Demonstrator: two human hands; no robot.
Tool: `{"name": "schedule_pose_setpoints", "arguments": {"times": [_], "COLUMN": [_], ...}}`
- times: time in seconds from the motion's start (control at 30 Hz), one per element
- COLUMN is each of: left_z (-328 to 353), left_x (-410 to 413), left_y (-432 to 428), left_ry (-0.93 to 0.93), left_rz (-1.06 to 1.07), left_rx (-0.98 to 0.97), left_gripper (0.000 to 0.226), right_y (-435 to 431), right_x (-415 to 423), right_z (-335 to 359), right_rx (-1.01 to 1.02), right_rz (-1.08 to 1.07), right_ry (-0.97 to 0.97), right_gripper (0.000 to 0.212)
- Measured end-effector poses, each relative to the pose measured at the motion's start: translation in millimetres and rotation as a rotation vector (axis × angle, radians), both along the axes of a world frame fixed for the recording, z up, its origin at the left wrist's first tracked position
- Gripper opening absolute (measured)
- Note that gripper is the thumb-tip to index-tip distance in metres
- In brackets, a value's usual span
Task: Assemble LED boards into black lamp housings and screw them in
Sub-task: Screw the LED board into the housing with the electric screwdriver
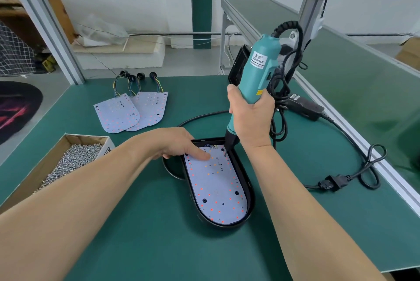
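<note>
A black lamp housing (248,192) lies on the green mat in front of me, with a white LED board (218,190) seated inside it. My left hand (175,144) rests on the housing's upper left rim, its index finger pressing straight down on the board. My right hand (250,117) grips a teal electric screwdriver (256,71) held upright. Its bit tip (225,153) touches the board near the top right corner.
A cardboard box of screws (68,162) sits at the left. Spare LED boards (131,110) with wired connectors lie behind it. The screwdriver's black cable and power supply (304,106) loop over the right side of the mat. Another black housing (236,65) leans behind the screwdriver.
</note>
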State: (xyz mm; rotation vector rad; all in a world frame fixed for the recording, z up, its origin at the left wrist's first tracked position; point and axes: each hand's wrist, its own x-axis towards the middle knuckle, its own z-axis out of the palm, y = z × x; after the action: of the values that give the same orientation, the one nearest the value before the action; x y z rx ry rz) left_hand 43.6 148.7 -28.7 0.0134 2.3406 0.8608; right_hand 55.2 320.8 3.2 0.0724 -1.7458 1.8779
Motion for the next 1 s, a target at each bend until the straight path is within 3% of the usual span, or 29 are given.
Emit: {"name": "schedule_pose_setpoints", "arguments": {"times": [0.1,0.23,0.37,0.43,0.53,0.6,0.67,0.7,0.77,1.0], "left_z": [0.6,6.3,17.3,20.0,22.2,22.0,25.8,28.8,32.7,27.9], "left_x": [1.7,8.1,16.6,22.7,34.4,41.8,51.2,58.8,77.7,143.4], "left_y": [-0.5,-1.5,-6.5,-11.4,-18.0,-23.3,-30.1,-32.7,-35.3,-17.3], "left_ry": [0.001,0.013,0.030,0.088,0.188,0.229,0.168,0.121,0.060,0.012], "left_rz": [0.011,-0.008,-0.020,-0.014,0.185,0.468,0.734,0.810,0.876,0.901], "left_rx": [-0.005,-0.025,-0.071,-0.147,-0.170,0.064,0.493,0.698,0.968,1.167], "left_gripper": [0.054,0.054,0.081,0.083,0.075,0.052,0.021,0.016,0.030,0.024], "right_y": [3.9,11.1,18.5,18.5,15.9,15.4,16.2,16.6,16.9,24.3], "right_x": [4.8,25.3,48.6,61.1,76.5,84.3,90.6,93.6,99.5,118.6], "right_z": [2.8,23.1,42.7,39.4,29.6,25.9,23.1,22.2,21.9,27.8], "right_rx": [-0.022,-0.172,-0.313,-0.372,-0.418,-0.454,-0.475,-0.479,-0.493,-0.594], "right_rz": [0.012,0.008,-0.028,-0.074,-0.145,-0.179,-0.212,-0.228,-0.257,-0.321], "right_ry": [-0.005,0.094,0.130,0.099,0.038,0.002,-0.014,-0.013,-0.015,-0.041], "right_gripper": [0.035,0.021,0.019,0.020,0.020,0.020,0.021,0.021,0.020,0.022]}}
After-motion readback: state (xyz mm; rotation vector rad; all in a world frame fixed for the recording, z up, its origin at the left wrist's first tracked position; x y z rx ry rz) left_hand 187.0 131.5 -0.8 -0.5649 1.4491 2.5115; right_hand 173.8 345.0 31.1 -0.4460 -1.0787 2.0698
